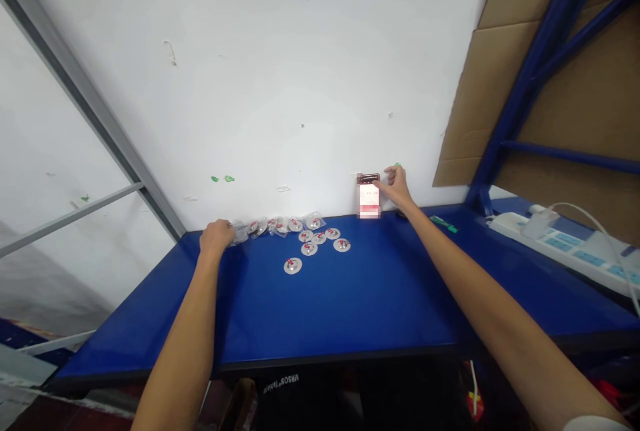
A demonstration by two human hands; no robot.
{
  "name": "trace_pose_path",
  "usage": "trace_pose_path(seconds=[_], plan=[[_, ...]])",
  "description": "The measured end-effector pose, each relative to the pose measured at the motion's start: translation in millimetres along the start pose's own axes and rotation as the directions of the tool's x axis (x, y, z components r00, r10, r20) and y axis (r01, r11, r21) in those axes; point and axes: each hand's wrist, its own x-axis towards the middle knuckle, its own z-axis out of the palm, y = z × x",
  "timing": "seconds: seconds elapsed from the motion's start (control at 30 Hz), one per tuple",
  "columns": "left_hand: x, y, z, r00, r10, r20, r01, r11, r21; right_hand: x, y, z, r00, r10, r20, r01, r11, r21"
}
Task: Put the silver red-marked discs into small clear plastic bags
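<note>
At the back left of the table, my left hand [217, 236] is curled closed beside a clear plastic bag [240, 232]. The bag meets its fingertips, but whatever is inside the fingers is hidden. My right hand [397, 190] is by a phone [370, 199] that leans upright against the wall with its screen lit. The thumb reaches the phone's upper right part while the other fingers are held apart from it. Several round pale discs with red marks lie loose between the hands, including one disc [293, 266] nearer the front. Behind them, bagged discs [295, 224] form a row along the wall.
The blue table [380, 311] backs onto a white wall [310, 71]. On the right are a white power strip [565, 244] with a plugged-in cable, a small green item [443, 224] and a blue metal frame [520, 98] before cardboard. A grey metal post [100, 98] slants at left.
</note>
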Motion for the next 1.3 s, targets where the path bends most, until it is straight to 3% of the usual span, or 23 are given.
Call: trace_pose_path(seconds=[0.6, 0.8, 0.9, 0.97, 1.0, 1.07, 1.13, 1.2, 1.3], plan=[[0, -1, -1, 1.000, -0.007, -0.014, 0.007, 1.000, -0.018, -1, 0, -7, 0.998, -0.024, 0.064, 0.025, 1.000, -0.018], [-5, 2, -5, 0.988, -0.040, -0.151, 0.025, 0.995, -0.097, -1, -18, -9, 0.996, 0.073, 0.043, -0.074, 0.997, 0.014], [-9, 6, -10, 0.961, -0.025, -0.274, -0.011, 0.991, -0.130, -2, -42, -12, 0.989, 0.129, -0.078, -0.125, 0.990, 0.061], [-11, 11, -13, 0.941, -0.020, -0.339, -0.046, 0.982, -0.185, -7, -62, -16, 0.980, 0.063, -0.187, -0.054, 0.997, 0.052], [-11, 15, -14, 0.936, -0.018, -0.351, -0.070, 0.969, -0.235, -12, -72, -19, 0.986, 0.032, -0.165, -0.021, 0.998, 0.067], [-13, 25, -15, 0.944, 0.009, -0.331, -0.138, 0.919, -0.369, -27, -90, -25, 0.999, -0.027, 0.044, 0.021, 0.992, 0.128], [-18, 41, -12, 0.953, 0.063, -0.297, -0.213, 0.835, -0.507, -49, -102, -28, 0.959, -0.098, 0.268, 0.072, 0.992, 0.104], [-28, 62, -7, 0.956, 0.136, -0.260, -0.277, 0.706, -0.652, -74, -110, -27, 0.899, -0.149, 0.412, 0.120, 0.988, 0.096], [-53, 101, 4, 0.944, 0.270, -0.191, -0.295, 0.426, -0.855, -110, -119, -15, 0.831, -0.186, 0.524, 0.132, 0.981, 0.139]])
